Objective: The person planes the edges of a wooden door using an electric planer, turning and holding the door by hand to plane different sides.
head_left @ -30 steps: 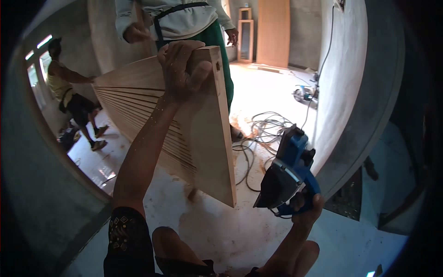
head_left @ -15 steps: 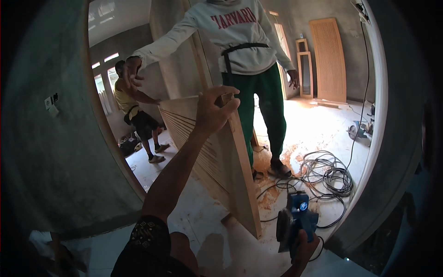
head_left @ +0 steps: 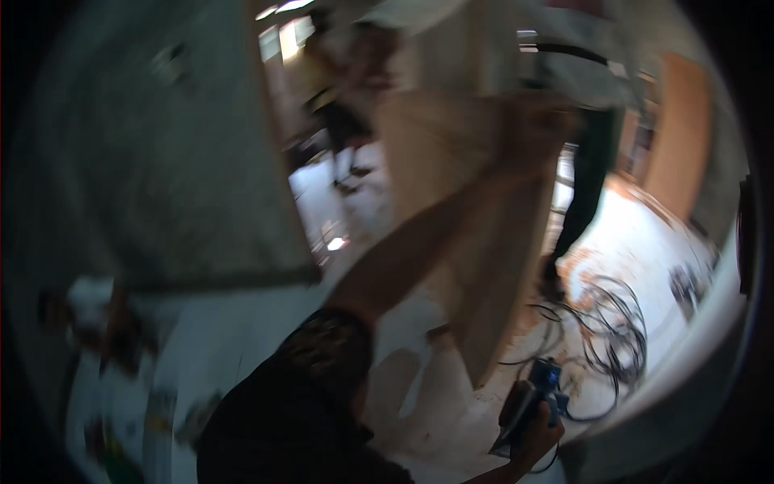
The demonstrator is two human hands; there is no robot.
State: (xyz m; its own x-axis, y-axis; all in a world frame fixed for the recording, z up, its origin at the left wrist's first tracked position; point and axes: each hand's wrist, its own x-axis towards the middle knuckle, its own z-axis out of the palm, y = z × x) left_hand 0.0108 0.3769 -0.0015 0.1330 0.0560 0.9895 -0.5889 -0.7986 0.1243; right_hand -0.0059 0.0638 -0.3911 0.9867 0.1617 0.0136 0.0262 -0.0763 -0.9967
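My left hand (head_left: 548, 121), smeared by motion, is closed on the top of a pale wooden door panel (head_left: 504, 274). The panel stands tilted on edge in front of me, and my left forearm crosses its face. Low on the right, my right hand (head_left: 542, 436) grips a blue corded power tool (head_left: 528, 399) with a flat dark base. The tool is held apart from the panel, near its lower end. Blur hides the tool's exact kind.
A person in green trousers (head_left: 592, 169) stands behind the panel; another in a yellow top (head_left: 321, 81) is farther left. Coiled black cable (head_left: 617, 339) and wood shavings lie on the floor. A ribbed wooden panel (head_left: 681, 133) leans on the far wall. Someone (head_left: 113, 323) is low at left.
My view has swung left, so the scene has shifted right and blurred. The panel appears more face-on. Both hands keep their holds on the panel and the tool.
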